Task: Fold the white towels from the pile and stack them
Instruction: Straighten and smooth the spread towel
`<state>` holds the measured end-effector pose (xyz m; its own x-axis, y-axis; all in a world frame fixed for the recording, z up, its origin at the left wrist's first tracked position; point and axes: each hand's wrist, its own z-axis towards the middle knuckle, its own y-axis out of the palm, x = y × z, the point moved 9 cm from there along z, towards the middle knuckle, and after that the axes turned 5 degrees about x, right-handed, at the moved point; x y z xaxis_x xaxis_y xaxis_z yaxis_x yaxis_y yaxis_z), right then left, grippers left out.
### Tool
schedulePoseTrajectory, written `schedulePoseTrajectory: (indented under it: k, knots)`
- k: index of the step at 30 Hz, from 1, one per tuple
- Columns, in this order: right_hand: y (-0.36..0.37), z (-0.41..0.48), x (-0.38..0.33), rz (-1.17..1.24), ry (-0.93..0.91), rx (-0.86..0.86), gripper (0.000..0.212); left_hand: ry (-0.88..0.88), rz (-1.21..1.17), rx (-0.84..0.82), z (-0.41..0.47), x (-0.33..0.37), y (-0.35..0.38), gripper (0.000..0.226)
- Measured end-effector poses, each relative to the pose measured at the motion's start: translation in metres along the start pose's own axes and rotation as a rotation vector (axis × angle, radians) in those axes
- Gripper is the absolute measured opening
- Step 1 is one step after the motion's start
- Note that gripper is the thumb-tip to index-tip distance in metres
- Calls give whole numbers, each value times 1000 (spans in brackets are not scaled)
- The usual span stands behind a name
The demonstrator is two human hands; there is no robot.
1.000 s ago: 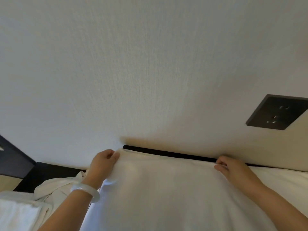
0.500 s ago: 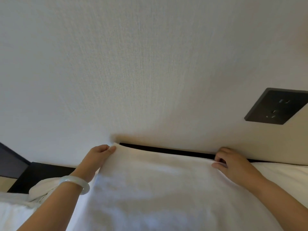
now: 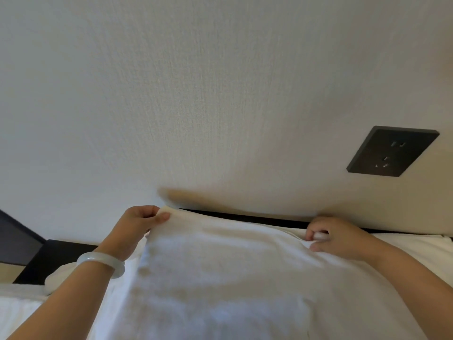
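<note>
While looking fwd & down thru head cam, finds white towel [image 3: 220,266] spread across btm ctr of frame, far edge running along a black strip [image 3: 245,217] at foot of the wall [image 3: 196,94].

Shows left hand [image 3: 139,223] at mid-left, on towel's far-left corner: thumb flat on top of cloth, other fingers curled behind the edge, so clamped on that corner. Carries a pale, glassy bangle [image 3: 98,260] on that wrist.

Shows right hand [image 3: 335,238] at mid-right, on far-right corner: fingers bent tight, thumb & fingertips pinching a small bunched fold of towel, back of hand toward cam.

Has both forearms coming in from btm corners, w/ towel stretched btwn the two hands.

Places more white cloth round the towel:
- smooth white surface [image 3: 416,249] at right, past the right wrist
- crumpled white bundle [image 3: 58,273] at left, just below the bangle, lying against a dark furniture top [image 3: 49,256]

Can't tell if that bundle is one towel or several.

Fills approx upper two-thirds of frame w/ textured off-white wall. Sets a dark square socket plate [image 3: 392,152] on it at right, above right hand & well apart from it. Leaves a blurred tan shadow on wall just above towel's far edge.
</note>
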<state>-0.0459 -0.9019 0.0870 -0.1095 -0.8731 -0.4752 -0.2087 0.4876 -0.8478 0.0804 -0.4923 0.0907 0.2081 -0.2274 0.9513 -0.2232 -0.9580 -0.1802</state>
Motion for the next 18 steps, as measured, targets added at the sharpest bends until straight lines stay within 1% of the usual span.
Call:
schedulePoseTrajectory:
  k: [2, 3, 6, 9, 13, 15, 18]
  knots:
    - [-5, -5, -3, 1, -2, -15, 22, 26, -5, -1, -5, 8, -3, 27]
    - [-10, -9, -4, -9, -2, 6, 22, 45, -7, 0, -9, 13, -5, 26]
    - [-38, -33, -7, 27, -18, 140, 23, 117, -47, 12, -24, 33, -15, 27]
    - [-72, -68, -21, 117, -62, 246, 27, 201, -125, 16, -46, 67, -21, 18]
    - [-129, -119, -45, 188, -89, 410, 29, 352, -184, 49, -86, 135, -28, 16]
    - [-164, -149, -62, 249, -143, 490, 27, 432, -221, 77, -108, 174, -36, 14]
    - [-210, -192, -88, 321, -223, 596, 17, 558, -241, 93, -143, 229, -48, 14]
